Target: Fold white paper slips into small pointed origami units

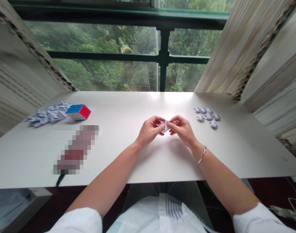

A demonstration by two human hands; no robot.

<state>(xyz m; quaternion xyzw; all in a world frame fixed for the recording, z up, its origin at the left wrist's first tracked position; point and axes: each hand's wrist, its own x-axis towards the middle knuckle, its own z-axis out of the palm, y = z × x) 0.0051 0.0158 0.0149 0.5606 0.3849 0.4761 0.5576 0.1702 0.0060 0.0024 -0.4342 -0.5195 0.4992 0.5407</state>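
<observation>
Between my two hands is a small folded piece of white paper [165,126], held just above the middle of the table. My left hand [151,129] pinches its left side with thumb and fingers. On the opposite side my right hand [180,129] grips it, thumb on the near face. The fingers cover most of the paper, so its full shape is hidden. To the right of my hands lies a group of several small folded paper pieces [207,114]. Far off to the left is a larger heap of folded paper pieces [49,114].
A puzzle cube [78,112] with blue, red and white faces sits beside the heap, on some paper. Nearer, a blurred-out flat object [76,149] with a black strap lies on the white table [114,106]. Curtains [225,42] flank the window behind.
</observation>
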